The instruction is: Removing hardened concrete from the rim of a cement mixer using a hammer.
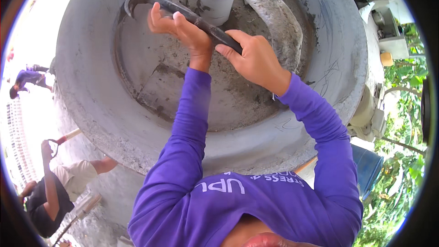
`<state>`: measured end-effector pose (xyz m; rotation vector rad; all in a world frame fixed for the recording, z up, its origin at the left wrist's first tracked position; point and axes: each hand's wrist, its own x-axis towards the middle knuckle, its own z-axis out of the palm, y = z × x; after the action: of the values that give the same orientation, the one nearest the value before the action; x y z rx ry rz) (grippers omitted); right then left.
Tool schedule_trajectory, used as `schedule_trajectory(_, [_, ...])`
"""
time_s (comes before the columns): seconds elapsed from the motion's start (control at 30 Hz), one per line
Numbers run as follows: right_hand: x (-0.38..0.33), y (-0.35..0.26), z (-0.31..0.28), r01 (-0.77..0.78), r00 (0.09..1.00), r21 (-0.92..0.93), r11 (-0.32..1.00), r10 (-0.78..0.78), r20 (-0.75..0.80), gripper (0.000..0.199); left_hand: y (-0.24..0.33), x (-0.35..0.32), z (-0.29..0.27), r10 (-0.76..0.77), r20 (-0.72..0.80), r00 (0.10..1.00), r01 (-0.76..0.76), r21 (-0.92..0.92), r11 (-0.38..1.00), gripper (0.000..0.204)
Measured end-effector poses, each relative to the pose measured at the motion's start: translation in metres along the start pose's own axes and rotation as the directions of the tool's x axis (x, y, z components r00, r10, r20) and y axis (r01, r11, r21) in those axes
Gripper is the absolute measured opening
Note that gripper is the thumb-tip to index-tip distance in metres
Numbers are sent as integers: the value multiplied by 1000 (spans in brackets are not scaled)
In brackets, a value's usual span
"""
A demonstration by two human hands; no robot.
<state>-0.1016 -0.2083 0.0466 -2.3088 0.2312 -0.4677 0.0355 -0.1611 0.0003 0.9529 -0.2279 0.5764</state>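
Both hands are gripping a dark, cement-crusted steel claw hammer inside a large round grey concrete drum. The left hand is closing its grip around the handle's middle; the right hand is pinching the handle's end. The hammer head is pointing toward the drum's upper left wall.

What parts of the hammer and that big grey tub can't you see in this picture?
- Head view: the middle of the hammer handle is hidden under the left hand.
- Its handle end is covered by the right hand.
- The top of the white pipe is cut off by the picture's upper edge.
- The near floor of the concrete tub is hidden behind the purple sleeves.
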Motion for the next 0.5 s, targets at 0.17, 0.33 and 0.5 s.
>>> schedule_trajectory(0.17, [40,26,40,-103,989,-137,985,116,88,29,-21,-6,-22,-914,383,131,919,-393,-33,45])
schedule_trajectory(0.33, [29,60,55,28,990,-319,947,19,143,28,-39,-33,-41,-910,346,230,851,-525,15,33])
schedule_trajectory(0.5, [21,98,52,165,986,-318,934,-159,44,30,-51,-49,-24,-891,299,343,906,-355,230,32])
